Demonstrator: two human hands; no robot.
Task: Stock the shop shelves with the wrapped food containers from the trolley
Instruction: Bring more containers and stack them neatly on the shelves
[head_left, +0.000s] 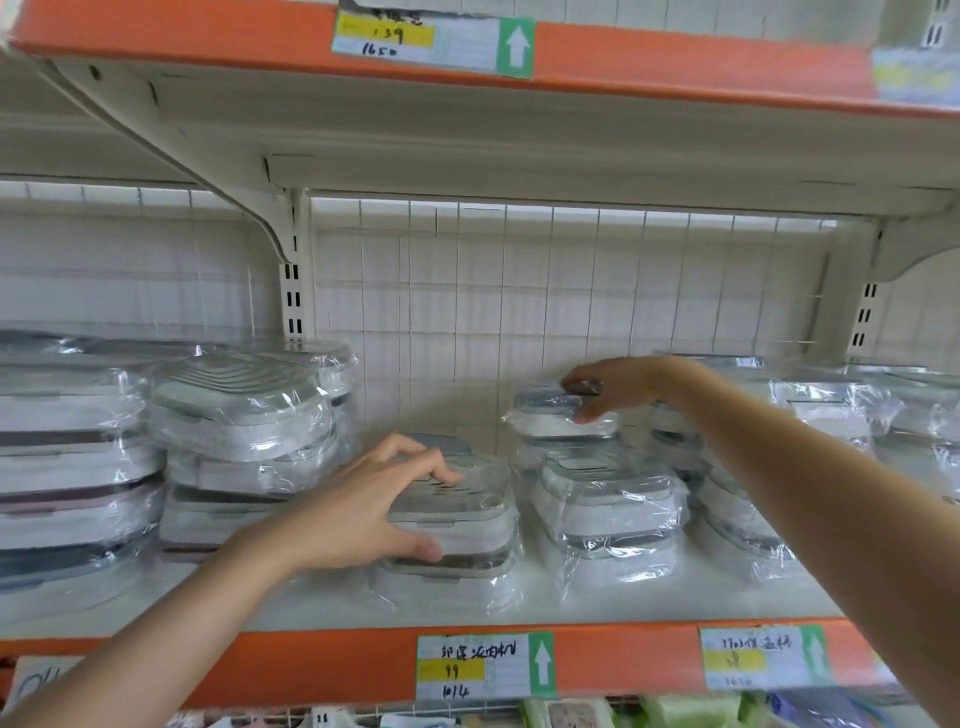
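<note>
On the shelf (571, 603), the left hand (363, 514) grips a front wrapped container (457, 514), fingers (441, 470) over its lid, thumb underneath; the right hand (618, 387) pinches the rear stack's top container (550, 415).

Two bare hands reach in, the left hand (363, 512) and the right hand (615, 387). Each holds one clear-wrapped grey-lidded plastic food container (457, 499), so two are in hand. Three white handwritten paper price labels (485, 665) with green arrows show fully on the two orange shelf edges (623, 660). The stacked containers behind cannot be counted exactly.
</note>
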